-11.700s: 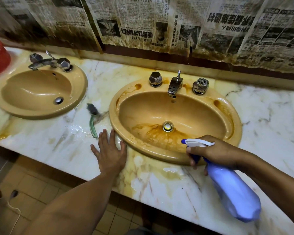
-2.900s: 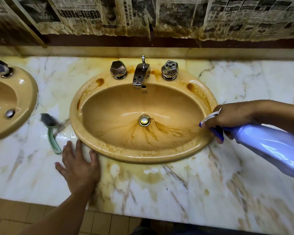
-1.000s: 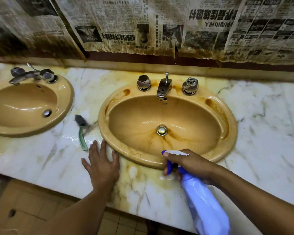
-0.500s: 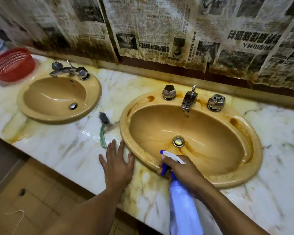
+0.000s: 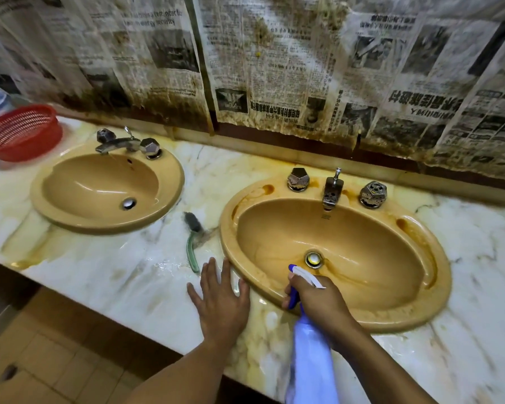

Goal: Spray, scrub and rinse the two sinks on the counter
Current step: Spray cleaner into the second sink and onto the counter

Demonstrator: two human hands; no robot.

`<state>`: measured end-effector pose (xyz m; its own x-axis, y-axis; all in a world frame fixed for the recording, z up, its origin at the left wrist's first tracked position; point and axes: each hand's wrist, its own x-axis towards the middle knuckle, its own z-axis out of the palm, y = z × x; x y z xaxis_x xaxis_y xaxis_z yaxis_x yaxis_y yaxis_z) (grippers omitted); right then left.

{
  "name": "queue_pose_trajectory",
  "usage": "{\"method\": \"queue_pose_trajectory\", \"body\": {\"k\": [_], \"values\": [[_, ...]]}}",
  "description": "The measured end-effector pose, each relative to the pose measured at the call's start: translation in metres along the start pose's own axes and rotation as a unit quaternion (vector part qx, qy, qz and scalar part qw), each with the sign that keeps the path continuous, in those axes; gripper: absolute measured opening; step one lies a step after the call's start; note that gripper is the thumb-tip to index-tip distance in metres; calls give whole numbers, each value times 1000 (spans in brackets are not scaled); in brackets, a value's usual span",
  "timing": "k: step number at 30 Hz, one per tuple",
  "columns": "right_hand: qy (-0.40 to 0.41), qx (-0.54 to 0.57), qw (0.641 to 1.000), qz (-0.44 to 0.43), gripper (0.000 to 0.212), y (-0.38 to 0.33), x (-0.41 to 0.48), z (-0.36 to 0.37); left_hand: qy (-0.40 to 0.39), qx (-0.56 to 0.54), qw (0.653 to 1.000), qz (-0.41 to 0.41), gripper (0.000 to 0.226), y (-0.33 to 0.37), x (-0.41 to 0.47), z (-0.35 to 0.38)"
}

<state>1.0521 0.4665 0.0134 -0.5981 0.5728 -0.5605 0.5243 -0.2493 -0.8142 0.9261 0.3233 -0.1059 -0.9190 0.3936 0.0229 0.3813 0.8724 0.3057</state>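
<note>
Behind the marble counter (image 5: 464,243), newspaper-covered wall (image 5: 289,68)

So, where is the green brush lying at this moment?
In the head view, the green brush lies on the counter between the left sink and the right sink, just beyond the left hand.

The stained newspaper (image 5: 158,39) pasted on the wall shows English headline words, "a reminder for" above "energy security", a sheet (image 5: 420,106) further right carries large Chinese characters, and the stamp (image 5: 327,217) under the right sink's (image 5: 442,272) tap (image 5: 332,193) is illegible.
</note>
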Motion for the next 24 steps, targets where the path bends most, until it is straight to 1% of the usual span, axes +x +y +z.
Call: {"method": "queue_pose_trajectory", "body": {"k": [3,5,7,8,10,12,13,14,15,16,18,19,20,22,24], "values": [[55,9,998,-22,38,-7,-8,13,-4,-5,1000,10,64,-5,3,-2],[77,23,996,-41,34,-13,-14,22,-13,-15,999,30,63,-15,11,-7],[77,39,995,-57,32,-19,-19,29,-34,-14,996,81,59,-31,21,-14],[79,44,994,-64,34,-21,-20,33,-40,-25,992,115,55,-42,27,-21],[96,66,991,-68,36,-26,-22,41,-10,-82,980,183,49,-67,37,-31],[124,97,985,-76,28,-31,-21,48,47,-117,970,206,43,-85,45,-44],[147,109,980,-80,22,-35,-20,52,73,-107,971,201,44,-94,51,-50],[169,119,975,-79,18,-39,-19,55,82,-94,975,185,49,-104,56,-52],[187,131,971,-77,18,-43,-18,59,70,-82,982,157,59,-112,63,-55],[200,135,968,-70,19,-48,-18,61,38,-69,989,123,72,-121,69,-53],[218,128,965,-65,16,-58,-19,66,-57,-29,996,68,97,-136,77,-47],[225,126,964,-63,16,-60,-19,68,-91,-5,994,60,105,-141,80,-45],[231,127,963,-63,18,-63,-19,69,-101,13,993,62,108,-145,81,-43],[240,131,959,-72,21,-65,-18,72,-91,25,993,69,111,-145,80,-41],[252,121,956,-90,32,-65,-16,73,-57,20,995,74,110,-143,80,-39]]}}
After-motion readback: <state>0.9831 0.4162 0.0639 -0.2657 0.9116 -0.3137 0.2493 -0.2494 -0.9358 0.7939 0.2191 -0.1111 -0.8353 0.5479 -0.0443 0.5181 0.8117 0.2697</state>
